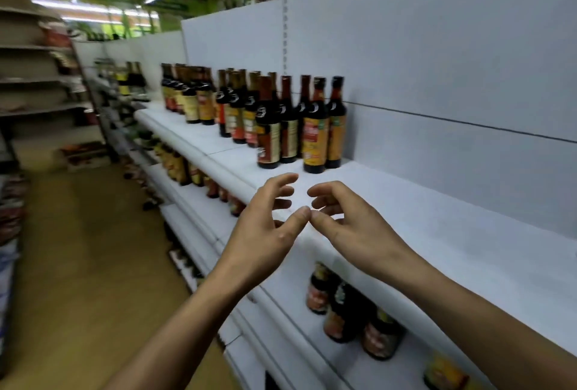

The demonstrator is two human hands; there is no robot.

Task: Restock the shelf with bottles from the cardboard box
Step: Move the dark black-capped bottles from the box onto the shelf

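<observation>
Left hand (265, 221) and right hand (349, 221) hover side by side over front edge of top shelf (437, 233), palms facing each other. Fingers (284, 179) of both loosely curled and spread apart, gripping nothing; thumb tips touch. Bottles (315, 127), dark glass with orange-yellow labels, stand upright in rows at back of same shelf, just beyond hands and running off to left. Lower bottles (346, 305) stand on shelf beneath. Motion blur throughout; label text unreadable.
</observation>
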